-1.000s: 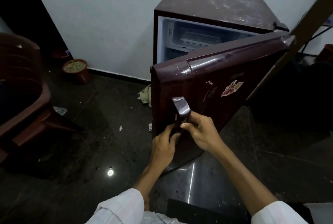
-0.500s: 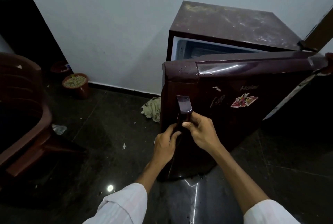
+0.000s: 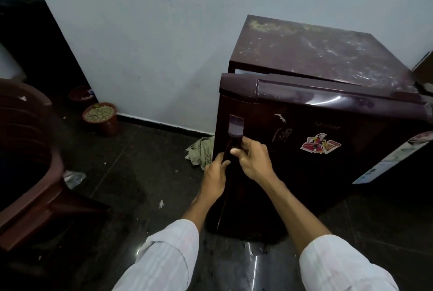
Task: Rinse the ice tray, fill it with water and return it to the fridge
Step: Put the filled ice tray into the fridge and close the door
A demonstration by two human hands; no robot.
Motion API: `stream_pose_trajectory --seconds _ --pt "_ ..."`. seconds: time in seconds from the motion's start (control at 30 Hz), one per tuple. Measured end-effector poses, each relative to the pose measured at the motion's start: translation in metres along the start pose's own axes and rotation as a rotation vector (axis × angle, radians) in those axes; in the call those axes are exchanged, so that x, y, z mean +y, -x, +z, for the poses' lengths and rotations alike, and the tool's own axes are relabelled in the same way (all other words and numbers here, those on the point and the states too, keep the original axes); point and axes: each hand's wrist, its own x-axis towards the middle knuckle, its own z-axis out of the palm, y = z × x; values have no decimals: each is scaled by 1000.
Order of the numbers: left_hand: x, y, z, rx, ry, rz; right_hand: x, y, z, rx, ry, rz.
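A small maroon fridge [image 3: 328, 51] stands against the white wall. Its door [image 3: 316, 164] is almost closed, with only a thin bright gap at the top left corner. Both hands are on the vertical door handle [image 3: 235, 131]. My left hand [image 3: 214, 178] grips the handle from the left side. My right hand [image 3: 251, 161] grips it from the right, thumb across the front. The ice tray is not in view.
A brown plastic chair [image 3: 30, 150] stands at the left. A clay pot [image 3: 100, 117] with greenish contents sits by the wall, a second pot [image 3: 80, 95] behind it. A crumpled cloth [image 3: 201, 152] lies beside the fridge. The dark floor [image 3: 140, 185] has small scraps.
The fridge door has swung from wide open to nearly closed, hiding the freezer compartment. Both hands stayed on the handle and moved with it.
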Motion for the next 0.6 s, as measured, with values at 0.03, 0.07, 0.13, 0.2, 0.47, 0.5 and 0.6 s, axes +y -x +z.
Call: stream_pose_trajectory --seconds 0.03,0.07,0.13,0.2,0.47,0.5,0.6 --pt "0 -6 0 3 -2 -5 2 -8 0 -1 8 -4" --pt "1 -12 1 5 1 -10 2 -15 0 -4 18 -5" --pt "5 -24 0 -7 5 -22 4 -27 -1 -6 39 -12" --pt "6 -33 -1 -17 13 -12 5 -37 -1 -8 54 -15" --pt "6 -45 1 -20 -4 -49 9 -48 -4 -55 23 -28" --pt "5 -45 2 -19 -7 -46 10 -48 -3 -52 17 -35" --pt "2 -44 5 -19 -23 -33 5 -43 -3 -17 14 -34"
